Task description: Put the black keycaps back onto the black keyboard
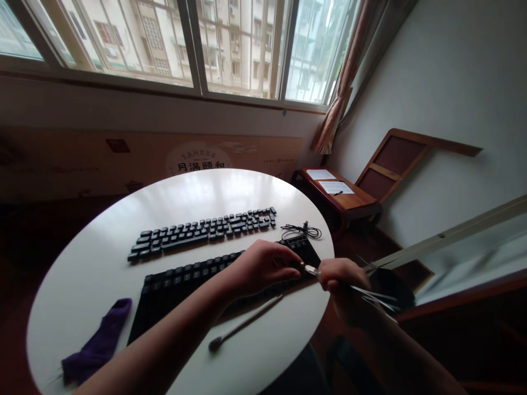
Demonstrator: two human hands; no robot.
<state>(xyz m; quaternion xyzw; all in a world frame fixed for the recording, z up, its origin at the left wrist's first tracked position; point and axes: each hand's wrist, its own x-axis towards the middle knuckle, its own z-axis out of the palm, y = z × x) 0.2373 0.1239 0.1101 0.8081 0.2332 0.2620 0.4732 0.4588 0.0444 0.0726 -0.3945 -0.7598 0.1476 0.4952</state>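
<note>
My right hand [343, 280] is closed around a slim thing with a pale, shiny tip [312, 270] and several thin whitish strands [376, 298] sticking out behind; its kind is unclear. The fingertips of my left hand [269, 266] are pinched at that tip, and whatever sits between them is too small to make out. Beneath my left hand and forearm lies a black keyboard [154, 302], with keycaps on its far rows and much of it hidden. Behind it, loose black keycaps [208, 230] are laid out in keyboard order. A thin brush [247, 322] with a dark head rests nearer me.
A coiled black cable [302, 231] lies on the round white table [74, 274] at its right side. A crumpled purple cloth [99, 345] is at the left. Beyond the table stands a wooden bench [362, 198] with papers [335, 187] and a pen.
</note>
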